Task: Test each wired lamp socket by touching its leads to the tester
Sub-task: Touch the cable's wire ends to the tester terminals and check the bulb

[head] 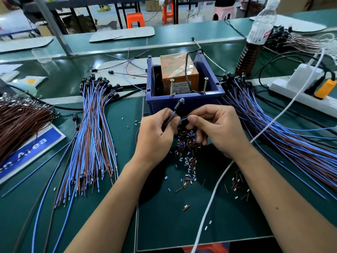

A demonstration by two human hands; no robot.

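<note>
While both hands work close together just in front of the blue box [184, 104], one lamp socket [179, 103] sticks up between them, its black head pointing at the box. The left hand [155, 136] holds the socket's wires with curled fingers and thumb. The right hand [215, 128] pinches the blue lead [184, 118] between thumb and finger.

Inside the box sits the orange tester [179, 73]. Two long screws [188, 86] lean on the box's front rim, and these look like the spots the leads should touch.

To do this step well, I think each bare wire end should go on its own screw, one lead per screw. The two ends should stay apart so they do not touch each other. Fingers should stay on the coloured coating, not on the bare metal. Hold the socket so its head can be seen, because any light would show there.

A big bundle of wired sockets [94, 128] lies to the left, and another bundle [273, 125] lies to the right. I cannot tell which pile is already tested. Little cut wire bits [187, 157] lie on the green mat [182, 225] under the hands.
</note>
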